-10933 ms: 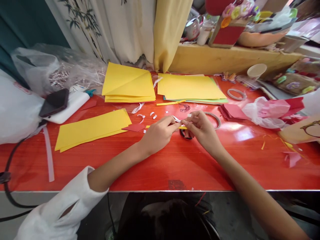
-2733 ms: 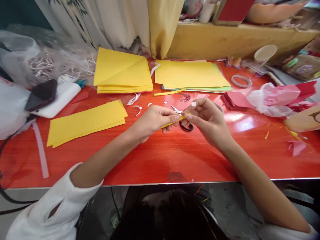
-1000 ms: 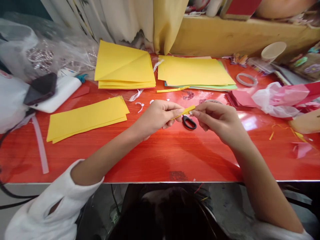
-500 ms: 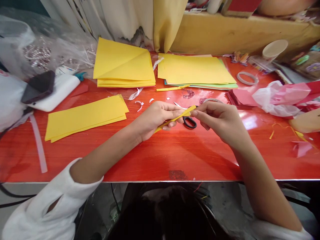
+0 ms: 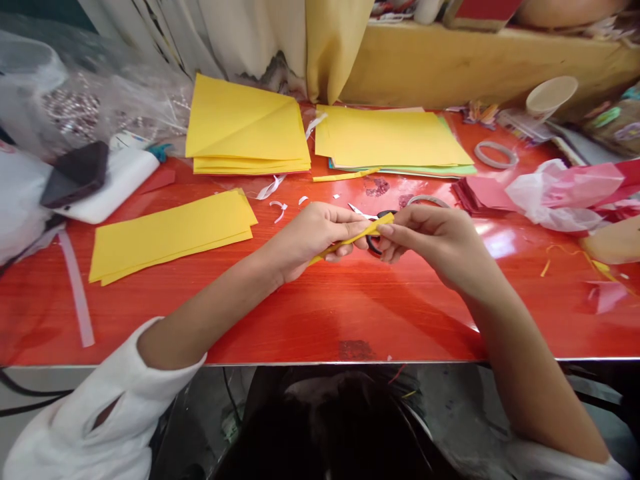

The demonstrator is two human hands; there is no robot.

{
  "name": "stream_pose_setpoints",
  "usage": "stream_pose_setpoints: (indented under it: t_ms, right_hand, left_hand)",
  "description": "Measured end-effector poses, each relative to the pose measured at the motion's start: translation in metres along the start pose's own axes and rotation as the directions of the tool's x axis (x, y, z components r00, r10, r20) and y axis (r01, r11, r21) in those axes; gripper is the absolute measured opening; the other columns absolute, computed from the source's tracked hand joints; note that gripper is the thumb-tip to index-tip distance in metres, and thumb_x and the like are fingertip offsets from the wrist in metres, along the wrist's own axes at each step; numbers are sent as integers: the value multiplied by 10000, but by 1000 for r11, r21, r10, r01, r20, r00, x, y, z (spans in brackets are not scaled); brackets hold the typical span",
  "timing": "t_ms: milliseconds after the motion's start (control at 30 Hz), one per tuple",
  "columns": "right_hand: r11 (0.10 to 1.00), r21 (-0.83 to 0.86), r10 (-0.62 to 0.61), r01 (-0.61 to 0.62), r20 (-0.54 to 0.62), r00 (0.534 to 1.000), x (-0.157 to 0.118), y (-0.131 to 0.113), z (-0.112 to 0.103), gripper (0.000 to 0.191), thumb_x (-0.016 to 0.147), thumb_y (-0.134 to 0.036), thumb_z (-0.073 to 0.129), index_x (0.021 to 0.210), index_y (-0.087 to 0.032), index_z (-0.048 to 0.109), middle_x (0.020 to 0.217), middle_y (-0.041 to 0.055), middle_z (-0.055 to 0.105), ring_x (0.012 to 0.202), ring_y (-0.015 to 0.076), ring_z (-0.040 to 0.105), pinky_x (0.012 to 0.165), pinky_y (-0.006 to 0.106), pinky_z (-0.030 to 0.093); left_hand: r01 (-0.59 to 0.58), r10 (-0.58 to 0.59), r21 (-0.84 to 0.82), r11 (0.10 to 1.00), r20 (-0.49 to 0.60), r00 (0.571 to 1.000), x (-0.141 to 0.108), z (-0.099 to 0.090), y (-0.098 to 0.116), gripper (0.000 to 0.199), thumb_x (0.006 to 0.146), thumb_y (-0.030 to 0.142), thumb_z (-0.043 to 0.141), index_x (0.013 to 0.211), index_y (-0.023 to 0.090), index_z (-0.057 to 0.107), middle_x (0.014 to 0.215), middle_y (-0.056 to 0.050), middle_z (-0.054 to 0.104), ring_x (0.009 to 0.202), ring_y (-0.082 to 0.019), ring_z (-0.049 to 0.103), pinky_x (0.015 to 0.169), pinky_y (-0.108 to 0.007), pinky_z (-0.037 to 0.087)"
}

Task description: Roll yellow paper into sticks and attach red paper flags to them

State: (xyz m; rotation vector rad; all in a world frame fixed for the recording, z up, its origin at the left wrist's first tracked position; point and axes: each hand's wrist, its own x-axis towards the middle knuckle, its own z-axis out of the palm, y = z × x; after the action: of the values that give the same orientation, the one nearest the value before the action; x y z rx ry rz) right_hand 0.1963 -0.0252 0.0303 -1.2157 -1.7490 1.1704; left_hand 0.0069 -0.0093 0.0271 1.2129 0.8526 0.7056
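A narrow folded strip of yellow paper is held slantwise above the table between my two hands. My left hand is closed on it, thumb on top and fingers beneath. At the strip's upper right end, my right hand pinches it between thumb and fingers. Just behind my fingers lies a pair of scissors with black handles, partly hidden by the hands and the strip. To the left rest wide yellow paper strips, stacked with their edges slightly offset.
Two piles of yellow sheets, a left pile and a right pile, lie at the back. A tape roll, pink tissue and a paper cup are at right. A dark phone sits at left. The red table's front edge is near me.
My right hand's thumb and fingers have shifted slightly left along the strip's end, and its lower fingers now curl beneath. My left hand has hardly moved.
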Motion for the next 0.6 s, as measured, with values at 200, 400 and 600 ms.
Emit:
stream_pose_setpoints:
  t_ms: [200,400,600]
  right_hand:
    - [1000,3,-26,26,24,999,1,0,-2,240,788,-391,634,733,-157,640,672,32,661,583,113,625,556,241,523]
    - [999,37,-29,26,82,996,0,0,-5,181,847,-325,571,809,-166,649,754,38,688,663,130,660,628,264,555]
    - [998,59,12,-14,27,1000,-1,-2,-4,195,825,-335,599,845,-152,662,776,54,700,686,150,672,646,284,572]
  left_hand:
    - [-3,3,24,1000,-2,1000,1,-2,-1,158,815,203,559,743,113,667,671,-27,577,452,-8,382,406,-162,256]
    - [-15,15,-15,1000,-3,1000,0,-3,2,139,812,187,565,794,118,684,665,-24,579,441,-5,386,390,-155,237]
    - [-29,29,2,1000,-7,1000,0,-2,1,140,823,180,562,783,121,682,659,-26,575,441,-6,387,389,-156,233]
